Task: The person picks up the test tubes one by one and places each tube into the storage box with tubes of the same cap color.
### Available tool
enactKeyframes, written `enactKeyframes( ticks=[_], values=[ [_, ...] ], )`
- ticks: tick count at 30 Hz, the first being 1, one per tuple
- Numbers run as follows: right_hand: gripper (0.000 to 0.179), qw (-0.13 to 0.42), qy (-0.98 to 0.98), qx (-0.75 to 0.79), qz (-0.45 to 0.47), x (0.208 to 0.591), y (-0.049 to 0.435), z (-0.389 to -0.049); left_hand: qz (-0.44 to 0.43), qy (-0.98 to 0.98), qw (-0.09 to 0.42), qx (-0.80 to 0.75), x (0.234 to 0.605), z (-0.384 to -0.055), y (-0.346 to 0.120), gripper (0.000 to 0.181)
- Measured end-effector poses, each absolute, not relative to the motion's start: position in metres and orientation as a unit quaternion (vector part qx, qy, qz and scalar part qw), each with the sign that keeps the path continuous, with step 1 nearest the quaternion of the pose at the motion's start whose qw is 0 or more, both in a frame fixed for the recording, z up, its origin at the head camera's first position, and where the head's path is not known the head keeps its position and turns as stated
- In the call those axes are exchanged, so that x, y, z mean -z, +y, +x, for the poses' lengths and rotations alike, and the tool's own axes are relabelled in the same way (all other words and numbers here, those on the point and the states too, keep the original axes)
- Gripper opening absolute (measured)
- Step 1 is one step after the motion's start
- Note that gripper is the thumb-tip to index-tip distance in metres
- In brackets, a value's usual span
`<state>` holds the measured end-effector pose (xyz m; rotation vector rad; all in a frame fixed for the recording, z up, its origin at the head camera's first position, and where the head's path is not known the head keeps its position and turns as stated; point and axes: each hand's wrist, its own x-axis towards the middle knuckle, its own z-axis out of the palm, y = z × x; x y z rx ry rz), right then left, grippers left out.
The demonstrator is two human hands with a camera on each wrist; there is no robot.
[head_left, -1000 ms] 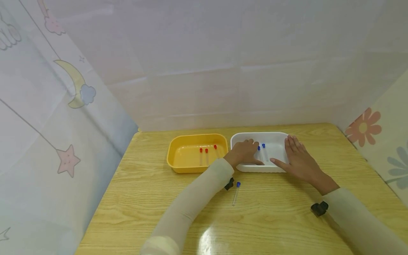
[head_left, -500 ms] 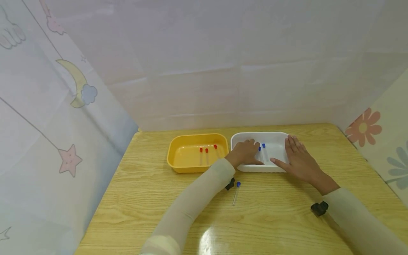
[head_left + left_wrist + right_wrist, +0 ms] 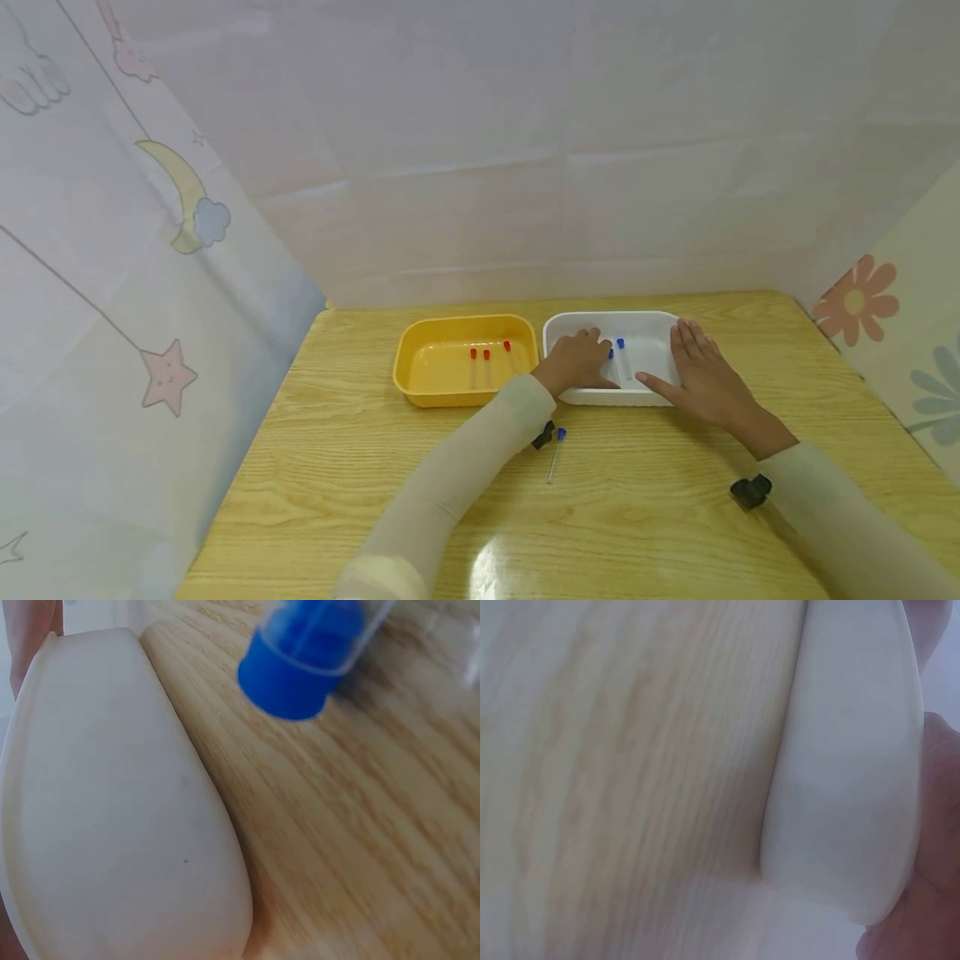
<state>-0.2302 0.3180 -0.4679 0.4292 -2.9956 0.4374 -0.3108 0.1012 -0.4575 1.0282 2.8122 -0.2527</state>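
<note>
My left hand (image 3: 577, 363) reaches over the left half of a white tray (image 3: 656, 333), thumb spread from the fingers. Beside its fingertips lies a clear tube with a blue cap (image 3: 611, 354), partly hidden by the hand; whether they touch I cannot tell. Another blue-capped tube (image 3: 625, 358) lies just right of it in the tray. My right hand (image 3: 708, 383) rests with straight fingers along the tray's right end, thumb at the near rim. On the table near my left wrist lies a blue-capped tube (image 3: 556, 457); its cap (image 3: 292, 675) looms large in the left wrist view.
A yellow tray (image 3: 427, 390) stands left of the white one, holding red-capped tubes (image 3: 487, 367). The wooden table (image 3: 645, 517) stretches toward me. Printed sheets (image 3: 480, 208) hang behind the table and at both sides.
The blue cap beside my left fingertips has shifted slightly toward me. Both hands stay nearly in place, and the trays have not visibly moved.
</note>
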Motion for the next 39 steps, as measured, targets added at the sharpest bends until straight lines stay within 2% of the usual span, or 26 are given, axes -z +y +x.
enactKeyframes(
  ticks=[8,39],
  values=[
    [0.107,0.045,-0.979,-0.140,0.140,0.469,0.318,-0.230,0.345,0.934,0.057,0.080,0.461,-0.311,0.100,0.081],
    [0.107,0.033,-0.979,-0.143,0.140,0.471,0.318,-0.229,0.323,0.942,0.083,0.040,0.454,-0.312,0.084,0.083]
  ],
)
